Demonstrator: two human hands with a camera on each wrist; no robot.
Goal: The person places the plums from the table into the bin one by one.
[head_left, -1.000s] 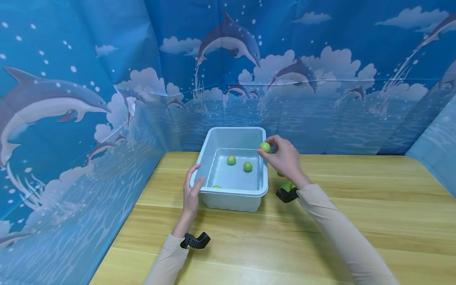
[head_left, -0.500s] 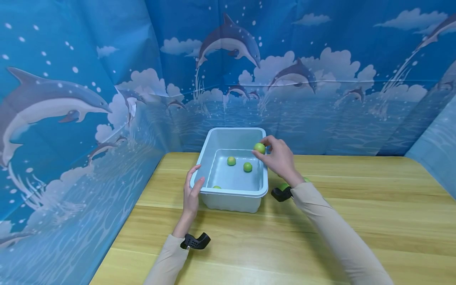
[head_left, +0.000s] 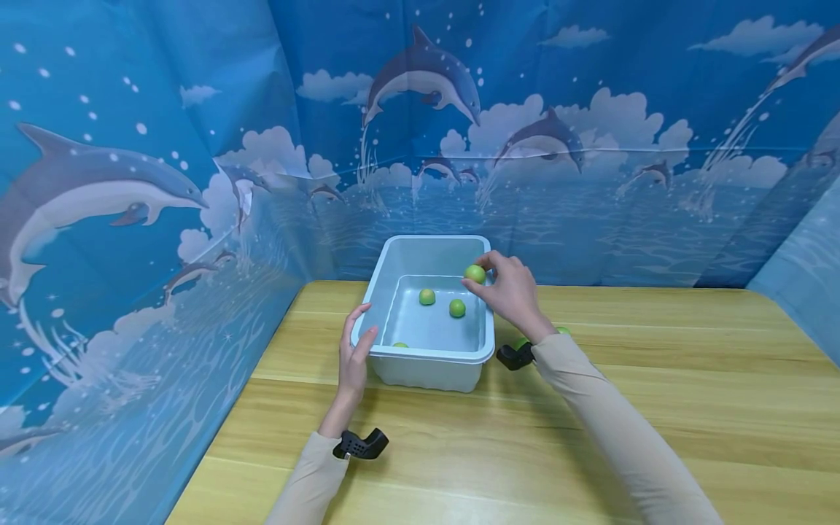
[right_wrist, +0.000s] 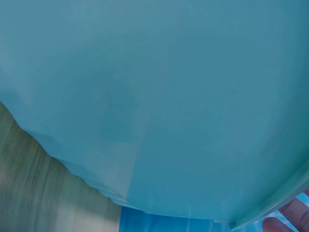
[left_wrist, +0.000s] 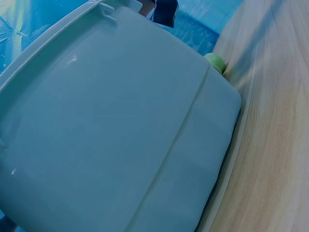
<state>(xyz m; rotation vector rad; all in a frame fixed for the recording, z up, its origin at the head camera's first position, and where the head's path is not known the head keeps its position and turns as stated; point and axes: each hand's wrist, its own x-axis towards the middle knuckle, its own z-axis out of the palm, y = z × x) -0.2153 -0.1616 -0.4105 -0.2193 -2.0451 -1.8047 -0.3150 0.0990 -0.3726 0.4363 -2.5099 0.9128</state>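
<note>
The green ball [head_left: 475,274], pinched in the fingers of the right hand [head_left: 515,293], has moved farther left over the bin [head_left: 428,372], gripped at its left edge by the left hand [head_left: 352,359].

Way in from above, walls around
Tub [head_left: 426,354] open in the middle — left hand [head_left: 353,357] on its left edge, right hand [head_left: 514,293] across the right; curtain [head_left: 623,244] close behind, green balls [head_left: 521,342] outside, to the right.

screened-off work area | dolphin-print sheets [head_left: 420,197] on three sides | wood-grain tabletop [head_left: 669,364]
</note>
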